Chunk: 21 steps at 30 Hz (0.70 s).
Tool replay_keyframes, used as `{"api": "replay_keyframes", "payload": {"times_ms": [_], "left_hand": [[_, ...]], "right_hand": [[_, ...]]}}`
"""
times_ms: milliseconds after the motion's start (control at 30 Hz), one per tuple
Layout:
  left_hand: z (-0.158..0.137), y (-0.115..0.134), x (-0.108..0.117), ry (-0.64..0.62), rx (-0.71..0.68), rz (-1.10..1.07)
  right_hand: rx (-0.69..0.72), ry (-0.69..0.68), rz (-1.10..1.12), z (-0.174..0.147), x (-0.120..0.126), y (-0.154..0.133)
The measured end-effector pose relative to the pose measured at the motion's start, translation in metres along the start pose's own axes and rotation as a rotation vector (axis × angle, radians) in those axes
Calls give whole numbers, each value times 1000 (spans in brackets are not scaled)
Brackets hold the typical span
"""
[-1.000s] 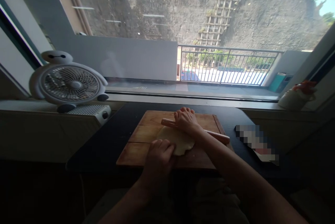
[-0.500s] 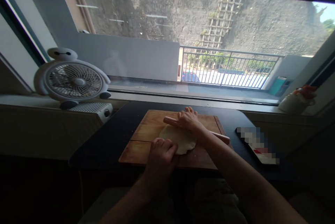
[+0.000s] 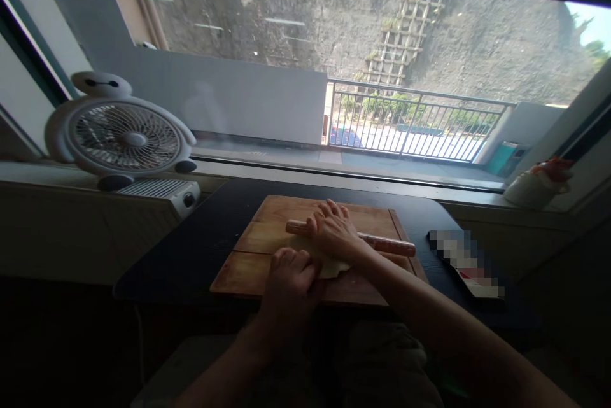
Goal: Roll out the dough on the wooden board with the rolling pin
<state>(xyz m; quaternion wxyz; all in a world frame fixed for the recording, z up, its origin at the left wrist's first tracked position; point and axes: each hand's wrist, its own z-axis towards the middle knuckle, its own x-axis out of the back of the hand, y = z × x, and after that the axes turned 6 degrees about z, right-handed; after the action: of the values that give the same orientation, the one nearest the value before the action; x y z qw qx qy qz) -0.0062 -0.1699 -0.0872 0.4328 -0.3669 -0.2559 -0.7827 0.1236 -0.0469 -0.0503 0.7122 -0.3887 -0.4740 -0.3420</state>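
Note:
A flat round of pale dough [image 3: 329, 269] lies on a wooden cutting board [image 3: 260, 223], partly hidden by both hands. Across its far side runs a wooden rolling pin [image 3: 389, 244], tilted slightly down to the right. My right hand [image 3: 335, 233] is closed over the pin's left half, the palm on it and the fingers reaching past it. At the near left edge of the dough, my left hand [image 3: 292, 273] has its fingers curled with the thumb against the sheet, holding that edge.
Under the board is a dark table [image 3: 191, 249]. A blurred-out flat object [image 3: 468, 265] lies at its right. On the left, a white fan [image 3: 131, 137] stands by the window. A white pot with something reddish on top [image 3: 537, 188] sits on the right sill.
The rolling pin and my right hand have come nearer, over more of the dough. My left hand stays at the dough's edge. The whole view has shifted slightly.

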Motion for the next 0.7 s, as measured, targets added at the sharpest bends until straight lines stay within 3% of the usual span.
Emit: {"api": "replay_keyframes", "payload": {"times_ms": [100, 167, 233, 300, 400, 567, 700], "left_hand": [[0, 0, -1, 24, -5, -3], [0, -1, -1, 26, -2, -9], [0, -1, -1, 20, 4, -19], [-1, -1, -1, 22, 10, -29], [-1, -1, -2, 26, 12, -42], [-1, -1, -1, 10, 30, -46], [-1, -2, -2, 7, 21, -55]], "right_hand": [[-89, -4, -26, 13, 4, 8], [-216, -62, -39, 26, 9, 14], [-257, -148, -35, 32, 12, 14], [-160, -190, -27, 29, 10, 11], [-25, -133, -33, 25, 7, 7], [-245, -197, -46, 41, 6, 15], [-48, -164, -17, 44, -4, 13]]}}
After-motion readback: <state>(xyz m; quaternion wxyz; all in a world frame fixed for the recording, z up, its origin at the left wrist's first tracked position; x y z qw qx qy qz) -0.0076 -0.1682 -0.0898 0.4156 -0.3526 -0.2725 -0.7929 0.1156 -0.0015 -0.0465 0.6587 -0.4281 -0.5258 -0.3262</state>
